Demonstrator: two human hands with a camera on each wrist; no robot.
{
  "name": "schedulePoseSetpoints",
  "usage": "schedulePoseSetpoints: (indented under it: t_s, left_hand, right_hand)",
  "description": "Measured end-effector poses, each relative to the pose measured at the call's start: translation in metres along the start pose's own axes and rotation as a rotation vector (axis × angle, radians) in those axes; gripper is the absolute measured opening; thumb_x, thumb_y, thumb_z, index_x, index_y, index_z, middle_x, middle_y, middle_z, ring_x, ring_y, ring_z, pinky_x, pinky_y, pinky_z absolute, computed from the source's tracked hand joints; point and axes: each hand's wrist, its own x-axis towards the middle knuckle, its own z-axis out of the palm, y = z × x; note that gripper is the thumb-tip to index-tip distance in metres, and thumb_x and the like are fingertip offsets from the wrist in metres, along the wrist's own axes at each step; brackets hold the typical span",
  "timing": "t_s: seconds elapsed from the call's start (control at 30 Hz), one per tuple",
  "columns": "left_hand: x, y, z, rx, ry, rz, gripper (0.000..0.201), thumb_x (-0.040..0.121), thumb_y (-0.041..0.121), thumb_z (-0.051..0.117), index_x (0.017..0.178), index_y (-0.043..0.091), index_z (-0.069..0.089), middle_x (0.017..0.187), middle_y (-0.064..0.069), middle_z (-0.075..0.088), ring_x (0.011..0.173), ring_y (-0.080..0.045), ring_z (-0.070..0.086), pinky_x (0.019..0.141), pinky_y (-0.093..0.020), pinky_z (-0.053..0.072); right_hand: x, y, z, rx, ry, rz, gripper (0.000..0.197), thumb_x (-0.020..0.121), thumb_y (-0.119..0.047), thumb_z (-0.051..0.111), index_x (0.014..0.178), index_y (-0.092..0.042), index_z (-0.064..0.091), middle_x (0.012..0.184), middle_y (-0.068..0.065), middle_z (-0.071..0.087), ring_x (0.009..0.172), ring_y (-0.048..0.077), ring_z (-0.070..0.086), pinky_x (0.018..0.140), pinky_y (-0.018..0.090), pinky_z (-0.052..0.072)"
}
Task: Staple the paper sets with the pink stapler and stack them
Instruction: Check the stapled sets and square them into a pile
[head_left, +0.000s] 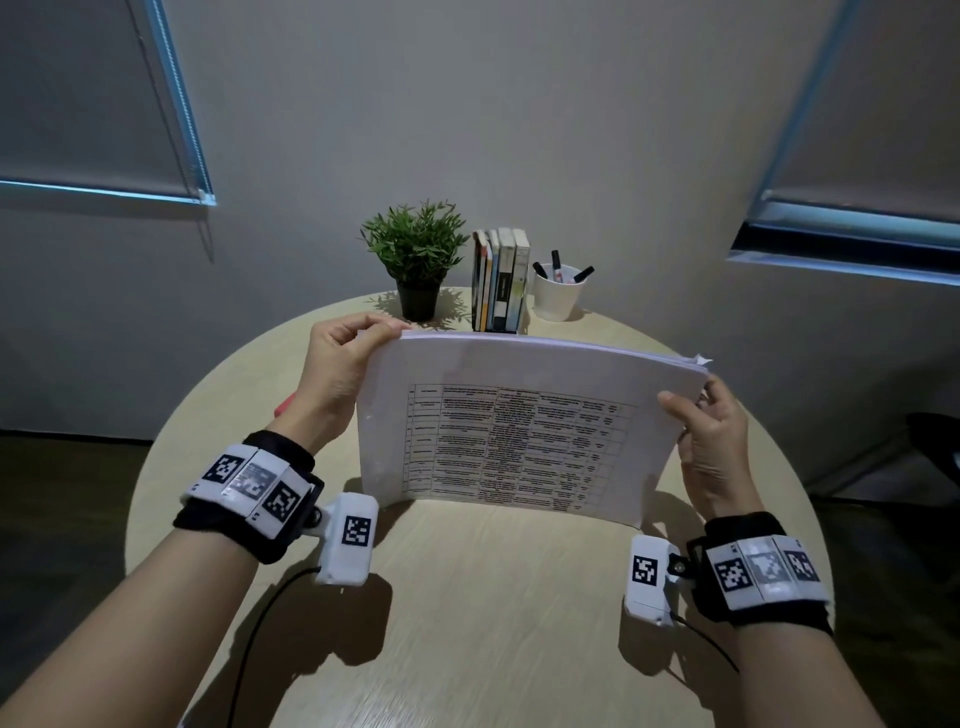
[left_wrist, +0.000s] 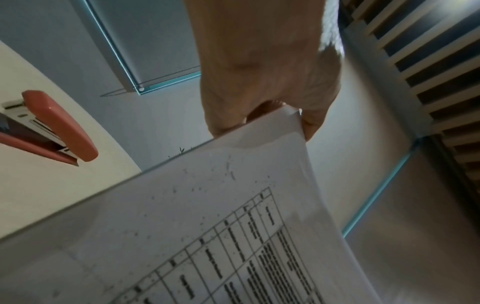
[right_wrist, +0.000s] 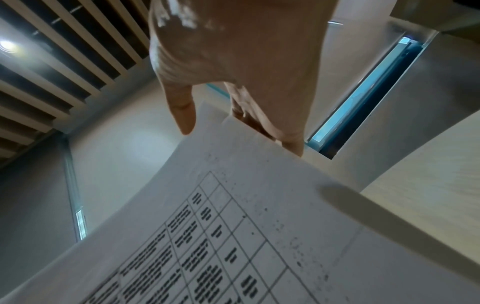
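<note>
The paper stack (head_left: 519, 431) stands on its lower edge on the table (head_left: 467, 623), pinched at its top corners by the raised left hand (head_left: 337, 374) and right hand (head_left: 711, 441), while the pink stapler (left_wrist: 52, 125) lies beside the left wrist.

Both arms are bare, with no sleeves. Each wrist wears a black cloth band (head_left: 249, 499) with a row of white tiles on it. The tiles have black-and-white square patterns, like little mazes. A white box (head_left: 349, 538) sticks out from the left band, and another white box (head_left: 649, 579) from the right band (head_left: 763, 566). Each box has one square pattern too. A thin black cable (head_left: 260, 634) runs from each box. A small screw, maybe, joins box and band.
</note>
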Motion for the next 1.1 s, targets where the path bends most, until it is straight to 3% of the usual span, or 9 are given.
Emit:
schedulePoseSetpoints:
  t_s: [0.1,0.27,0.4,0.53,0.7,0.87,0.93,1.03,1.1]
  left_hand:
    - [0.0,0.003,0.001,0.044,0.011,0.006,0.015,0.088,0.005,0.059,0.078,0.006,0.069,0.072,0.007,0.072,0.062,-0.004,0.058,0.058,-0.02,0.044]
    - [-0.006,0.008,-0.009,0.113,-0.059,0.18,0.011,0.088,0.007,0.064,0.088,-0.002,0.071,0.094,-0.016,0.073,0.084,-0.022,0.062,0.075,-0.037,0.048]
    - [-0.011,0.016,-0.018,0.3,-0.118,0.35,0.013,0.082,0.011,0.072,0.091,0.0,0.074,0.094,-0.013,0.073,0.088,-0.023,0.067,0.074,-0.041,0.056]
    - [-0.014,0.016,-0.022,0.502,-0.151,0.485,0.038,0.075,0.033,0.074,0.107,0.014,0.071,0.105,0.002,0.071,0.096,-0.011,0.068,0.072,-0.027,0.059]
    - [-0.011,0.012,-0.029,0.867,-0.13,0.657,0.046,0.082,0.05,0.062,0.107,0.013,0.074,0.106,-0.001,0.072,0.091,-0.017,0.068,0.073,-0.038,0.059]
    - [-0.006,0.015,-0.015,1.264,-0.249,0.709,0.064,0.084,0.063,0.045,0.128,0.019,0.061,0.123,-0.002,0.065,0.114,-0.021,0.059,0.106,-0.043,0.038]
    - [-0.004,0.013,-0.015,1.175,-0.275,0.63,0.061,0.082,0.063,0.048,0.124,0.021,0.064,0.117,-0.002,0.067,0.107,-0.022,0.06,0.098,-0.046,0.045]
    - [-0.007,0.005,-0.018,0.815,-0.169,0.616,0.048,0.08,0.045,0.069,0.119,0.018,0.066,0.111,-0.002,0.067,0.101,-0.016,0.062,0.086,-0.04,0.054]
    - [-0.012,-0.003,-0.02,0.467,-0.099,0.4,0.066,0.072,0.027,0.08,0.132,0.024,0.053,0.113,-0.002,0.066,0.102,-0.011,0.064,0.085,-0.027,0.056]
  right_hand:
    - [0.002,-0.004,0.003,-0.001,0.013,-0.01,0.022,0.09,0.0,0.057,0.106,-0.014,0.061,0.09,-0.002,0.067,0.083,0.01,0.06,0.074,0.026,0.046]
    - [0.002,-0.007,0.003,-0.043,-0.006,-0.012,0.029,0.088,0.009,0.052,0.106,-0.013,0.058,0.087,0.0,0.063,0.082,0.012,0.055,0.071,0.026,0.043]
    - [0.001,-0.003,0.001,-0.063,0.009,0.002,0.033,0.086,0.01,0.055,0.111,-0.011,0.06,0.088,0.0,0.064,0.086,0.014,0.056,0.072,0.025,0.044]
    - [0.001,-0.001,0.001,-0.061,0.015,0.003,0.033,0.086,0.008,0.058,0.115,-0.008,0.06,0.092,-0.002,0.065,0.09,0.013,0.056,0.076,0.026,0.045]
    - [0.001,-0.001,-0.001,-0.065,0.006,-0.001,0.032,0.086,0.01,0.057,0.11,-0.011,0.061,0.091,-0.001,0.065,0.088,0.012,0.057,0.076,0.026,0.045]
    - [0.003,0.003,-0.003,-0.07,-0.008,-0.006,0.032,0.086,0.01,0.057,0.112,-0.009,0.062,0.094,0.002,0.066,0.091,0.015,0.057,0.08,0.028,0.045]
    - [0.003,0.004,-0.003,-0.068,-0.018,-0.013,0.034,0.086,0.009,0.059,0.116,-0.007,0.061,0.095,0.002,0.066,0.089,0.013,0.058,0.078,0.025,0.046]
    - [0.001,0.009,-0.005,-0.067,-0.016,0.001,0.032,0.087,0.005,0.061,0.117,-0.006,0.06,0.093,0.0,0.067,0.085,0.011,0.06,0.074,0.023,0.047]
    - [0.001,0.011,-0.005,-0.047,-0.013,0.016,0.033,0.086,0.0,0.064,0.118,-0.005,0.06,0.094,0.0,0.069,0.085,0.011,0.062,0.072,0.02,0.05]
